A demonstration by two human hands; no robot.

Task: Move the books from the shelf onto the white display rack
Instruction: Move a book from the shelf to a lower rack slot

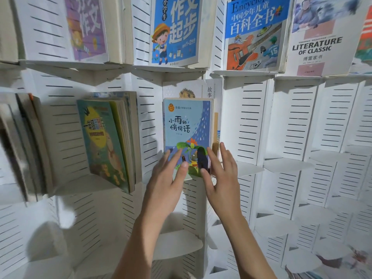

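Observation:
A light blue picture book point(187, 125) stands upright on a small ledge of the white display rack point(281, 121), in front of a taller white book with a lion on its cover point(188, 91). My left hand point(167, 178) lies with straight fingers against the lower left of the blue cover. My right hand point(219, 170) has its fingers straight along the book's lower right edge, its thumb on the cover.
A stack of green-covered books point(106, 141) leans on the ledge to the left, with more books point(22, 146) at the far left. The upper row holds several displayed books, among them a blue encyclopedia point(255, 33). Bare white ledges point(285, 166) sit to the right and below.

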